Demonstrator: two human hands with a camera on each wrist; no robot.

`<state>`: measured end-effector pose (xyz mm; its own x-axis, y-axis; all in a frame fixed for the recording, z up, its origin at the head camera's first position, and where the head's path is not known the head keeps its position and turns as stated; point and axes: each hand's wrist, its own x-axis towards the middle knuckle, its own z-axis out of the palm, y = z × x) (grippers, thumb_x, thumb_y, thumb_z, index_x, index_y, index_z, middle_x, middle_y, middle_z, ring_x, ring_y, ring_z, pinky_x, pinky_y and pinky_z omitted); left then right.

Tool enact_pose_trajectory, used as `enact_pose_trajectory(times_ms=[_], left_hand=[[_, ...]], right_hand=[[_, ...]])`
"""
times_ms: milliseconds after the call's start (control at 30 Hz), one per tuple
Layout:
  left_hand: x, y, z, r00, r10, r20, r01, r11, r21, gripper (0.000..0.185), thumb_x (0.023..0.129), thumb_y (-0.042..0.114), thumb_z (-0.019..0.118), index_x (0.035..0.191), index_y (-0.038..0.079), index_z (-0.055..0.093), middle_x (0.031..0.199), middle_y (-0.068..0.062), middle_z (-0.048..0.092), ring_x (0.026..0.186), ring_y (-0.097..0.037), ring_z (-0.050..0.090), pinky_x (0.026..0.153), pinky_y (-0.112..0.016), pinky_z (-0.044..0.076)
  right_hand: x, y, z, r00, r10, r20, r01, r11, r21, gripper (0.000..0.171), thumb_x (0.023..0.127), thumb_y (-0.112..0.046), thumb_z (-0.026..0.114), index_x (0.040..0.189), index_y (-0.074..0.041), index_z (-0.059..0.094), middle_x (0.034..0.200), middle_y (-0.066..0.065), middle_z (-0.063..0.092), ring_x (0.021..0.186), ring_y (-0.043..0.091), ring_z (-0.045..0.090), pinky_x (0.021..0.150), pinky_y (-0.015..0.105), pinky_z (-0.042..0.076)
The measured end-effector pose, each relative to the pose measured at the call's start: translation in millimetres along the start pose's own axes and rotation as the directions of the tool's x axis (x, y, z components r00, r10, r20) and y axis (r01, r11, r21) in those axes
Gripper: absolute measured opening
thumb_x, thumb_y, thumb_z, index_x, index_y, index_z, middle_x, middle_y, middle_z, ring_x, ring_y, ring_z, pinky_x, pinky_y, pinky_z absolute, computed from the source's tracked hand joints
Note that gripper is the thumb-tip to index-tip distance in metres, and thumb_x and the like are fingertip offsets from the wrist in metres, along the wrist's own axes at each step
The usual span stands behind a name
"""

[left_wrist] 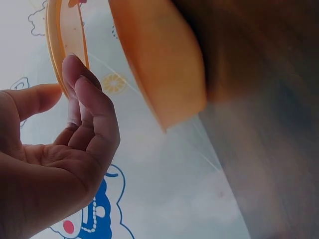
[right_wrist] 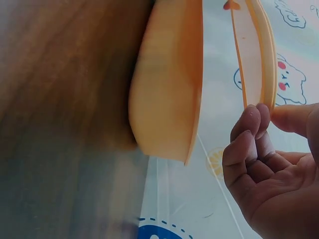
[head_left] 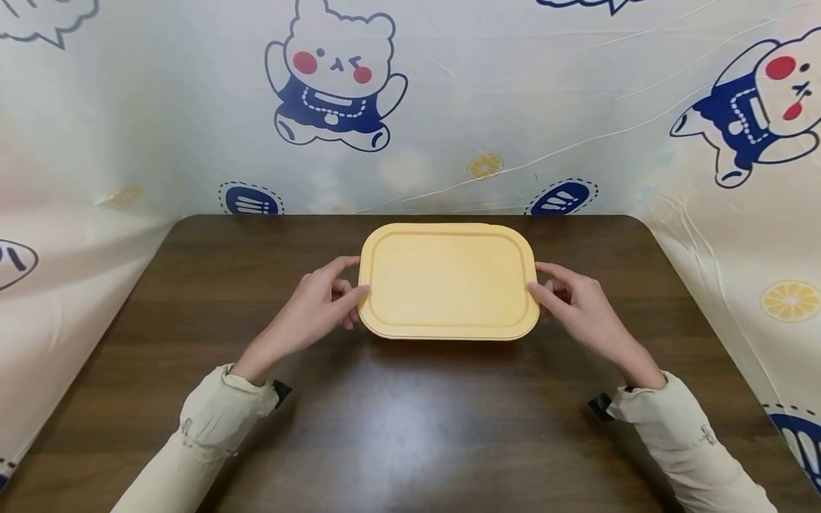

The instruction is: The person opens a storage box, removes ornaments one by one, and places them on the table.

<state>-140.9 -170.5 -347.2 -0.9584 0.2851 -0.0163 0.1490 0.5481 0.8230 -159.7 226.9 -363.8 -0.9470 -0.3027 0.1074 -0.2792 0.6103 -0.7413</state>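
**Yellow plastic lid, pinched at both short ends**

Yellow lid (head_left: 449,281) held flat over the middle of the brown wooden desk (head_left: 410,427), well in front of the bear-printed backdrop (head_left: 333,78). Seen from the wrist views, sits apart from the matching yellow container (left_wrist: 159,59) underneath, with a clear gap between the two. Left grip (head_left: 317,306) pinching the left rim, thumb on top and fingertips (left_wrist: 75,69) below. Right grip (head_left: 577,306) doing the same on the right rim. Looks thin, light and fairly stiff, though probably with some flex across the long span. Smooth surface, so likely a little slippery. Not fragile by the look of it. Best taken by the raised rim at opposite short edges, kept level.
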Motion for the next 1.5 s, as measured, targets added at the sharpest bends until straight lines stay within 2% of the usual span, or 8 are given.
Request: enact_pose_trajectory(times_ms=[333, 533, 700, 833, 1067, 1233, 1367, 1500], left_hand=[[-27.2, -11.5, 15.0, 1.0, -0.007, 0.006, 0.007, 1.0, 0.017, 0.054, 0.099, 0.024, 0.064, 0.146, 0.01, 0.041, 0.07, -0.005, 0.066, 0.06, -0.017, 0.064, 0.057, -0.03, 0.05], [-43.8, -14.0, 23.6, 0.999, -0.03, 0.038, 0.029, 0.999, 0.021, 0.055, 0.098, 0.024, 0.065, 0.145, 0.011, 0.04, 0.07, -0.003, 0.067, 0.06, -0.015, 0.065, 0.057, -0.028, 0.05], [-57.1, -14.3, 28.4, 0.996, -0.033, 0.083, 0.031, 0.999, 0.018, 0.059, 0.098, 0.026, 0.065, 0.147, 0.007, 0.037, 0.07, -0.002, 0.066, 0.061, -0.015, 0.065, 0.056, -0.028, 0.05], [-68.6, -14.9, 31.5, 0.986, -0.03, 0.167, 0.026, 0.999, 0.028, 0.065, 0.099, 0.03, 0.064, 0.149, 0.004, 0.032, 0.072, 0.001, 0.067, 0.065, -0.016, 0.066, 0.057, -0.027, 0.051], [-80.2, -19.0, 34.7, 0.954, -0.046, 0.296, 0.028, 0.997, 0.065, 0.071, 0.101, 0.033, 0.061, 0.155, 0.006, 0.024, 0.077, 0.007, 0.068, 0.071, -0.013, 0.065, 0.062, -0.025, 0.05], [-86.5, -21.4, 33.8, 0.941, -0.063, 0.332, 0.04, 0.996, 0.074, 0.074, 0.101, 0.038, 0.059, 0.156, 0.006, 0.021, 0.076, 0.008, 0.068, 0.071, -0.012, 0.064, 0.063, -0.025, 0.049], [-91.0, -23.2, 33.5, 0.933, -0.076, 0.352, 0.047, 0.995, 0.089, 0.073, 0.1, 0.041, 0.058, 0.155, 0.007, 0.024, 0.075, 0.011, 0.067, 0.073, -0.009, 0.062, 0.074, -0.027, 0.043], [-89.1, -25.6, 34.0, 0.933, -0.023, 0.36, 0.006, 0.999, 0.048, 0.07, 0.101, 0.038, 0.058, 0.154, 0.004, 0.027, 0.074, 0.009, 0.068, 0.071, -0.009, 0.064, 0.072, -0.026, 0.045]], right_hand=[[-21, 0, 6, 0.998, 0.002, 0.055, -0.005, 0.999, 0.045, 0.047, 0.098, -0.03, 0.065, 0.135, -0.003, 0.054, 0.073, 0.002, 0.066, 0.066, 0.018, 0.065, 0.06, 0.03, 0.055], [-36, 0, 10, 0.995, 0.007, 0.099, -0.015, 0.997, 0.076, 0.042, 0.096, -0.022, 0.069, 0.131, -0.003, 0.055, 0.072, -0.001, 0.066, 0.065, 0.016, 0.064, 0.062, 0.027, 0.054], [-45, 6, 13, 0.985, 0.021, 0.168, -0.036, 0.995, 0.09, 0.043, 0.096, -0.023, 0.069, 0.13, -0.003, 0.053, 0.074, -0.002, 0.067, 0.066, 0.014, 0.065, 0.063, 0.029, 0.056], [-52, 10, 16, 0.968, 0.041, 0.248, -0.07, 0.992, 0.109, 0.041, 0.096, -0.025, 0.069, 0.127, -0.004, 0.051, 0.074, -0.001, 0.066, 0.067, 0.016, 0.066, 0.063, 0.031, 0.056], [-60, 19, 24, 0.924, 0.075, 0.374, -0.116, 0.989, 0.087, 0.04, 0.097, -0.03, 0.067, 0.123, -0.005, 0.048, 0.074, 0.001, 0.068, 0.066, 0.019, 0.066, 0.061, 0.034, 0.057], [-65, 19, 27, 0.917, 0.056, 0.396, -0.106, 0.989, 0.105, 0.035, 0.098, -0.028, 0.066, 0.118, -0.004, 0.049, 0.072, 0.002, 0.068, 0.064, 0.021, 0.066, 0.057, 0.034, 0.056], [-68, 17, 28, 0.913, 0.041, 0.406, -0.102, 0.987, 0.128, 0.033, 0.098, -0.026, 0.066, 0.115, -0.002, 0.05, 0.071, 0.002, 0.067, 0.063, 0.02, 0.066, 0.056, 0.033, 0.055], [-66, 18, 28, 0.918, 0.042, 0.394, -0.097, 0.988, 0.122, 0.031, 0.098, -0.025, 0.065, 0.114, -0.002, 0.052, 0.07, 0.002, 0.066, 0.061, 0.019, 0.064, 0.053, 0.032, 0.054]])
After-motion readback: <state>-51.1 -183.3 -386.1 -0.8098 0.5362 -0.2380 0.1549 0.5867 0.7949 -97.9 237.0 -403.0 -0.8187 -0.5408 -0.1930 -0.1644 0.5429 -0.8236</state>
